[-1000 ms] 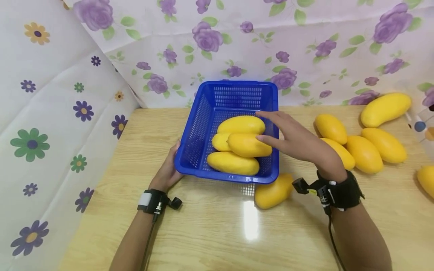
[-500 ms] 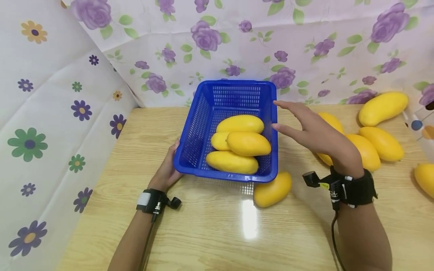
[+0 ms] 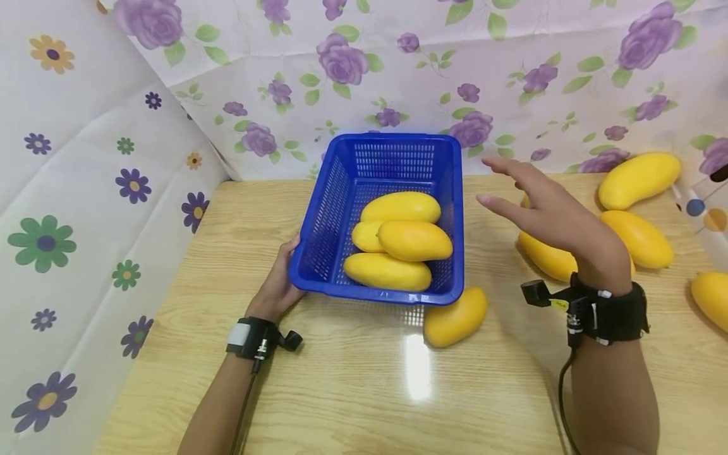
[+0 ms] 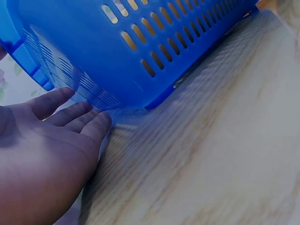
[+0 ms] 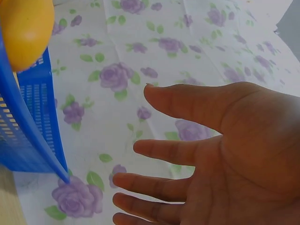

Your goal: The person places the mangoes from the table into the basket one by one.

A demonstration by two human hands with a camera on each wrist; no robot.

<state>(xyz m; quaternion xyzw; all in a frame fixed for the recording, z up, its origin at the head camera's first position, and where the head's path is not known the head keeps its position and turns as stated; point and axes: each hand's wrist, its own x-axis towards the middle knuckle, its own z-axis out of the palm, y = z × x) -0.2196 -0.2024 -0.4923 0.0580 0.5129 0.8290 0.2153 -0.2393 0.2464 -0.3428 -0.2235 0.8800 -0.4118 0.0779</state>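
Note:
A blue plastic basket (image 3: 378,294) with slotted walls stands on the table, several yellow mangoes (image 3: 415,241) inside it. My left hand (image 3: 277,285) rests against its left side. In the left wrist view, the left hand's fingers (image 4: 89,122) lie nearly straight beside the basket wall (image 4: 108,61), and only a bit of thumb shows near the rim. My right hand (image 3: 546,205) is in the air right of the basket, holding nothing. Its fingers (image 5: 154,185) and thumb are spread in the right wrist view, apart from the basket (image 5: 28,122).
One mango (image 3: 455,318) lies on the table (image 3: 352,385) by the basket's near right corner. Several more mangoes (image 3: 637,240) are at the right, some partly behind the right hand. Flowered cloth (image 3: 398,76) hangs behind and along the left.
My right hand has moved right, from over the mangoes in the basket to beyond its right rim. The left hand and basket stay in place; the view shifts slightly.

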